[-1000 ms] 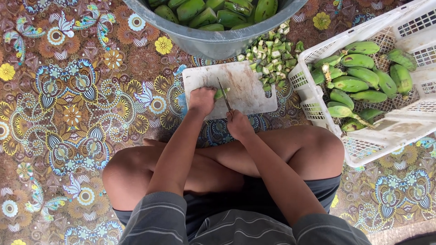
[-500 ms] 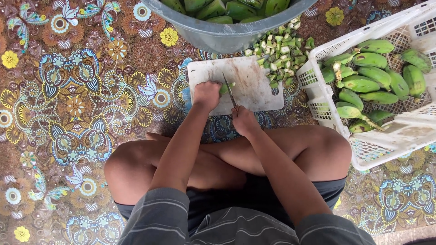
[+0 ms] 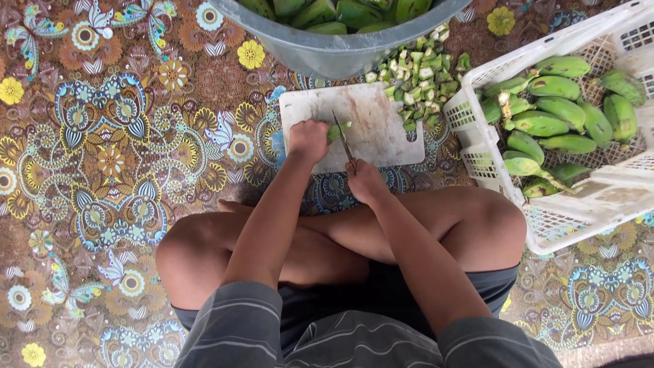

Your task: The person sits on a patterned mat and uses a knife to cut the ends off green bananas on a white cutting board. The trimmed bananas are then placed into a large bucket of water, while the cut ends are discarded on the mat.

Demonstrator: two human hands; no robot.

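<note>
**Greens on a patterned brown mat**

Under my white, brown-stained cutting board (image 3: 371,126) lies a brown mat (image 3: 122,170) with yellow flowers and blue-white swirls. Right of the board: green bananas (image 3: 552,116) in a white basket (image 3: 490,163). Above it, a grey tub (image 3: 327,51). My shirt (image 3: 272,334) is grey-striped.

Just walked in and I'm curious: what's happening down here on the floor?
A person sits cross-legged on a patterned mat. The left hand pins a green banana to a white cutting board, and the right hand holds a knife across it. Cut ends lie heaped beyond the board, whole bananas fill a white crate, and a grey tub holds more.
</note>
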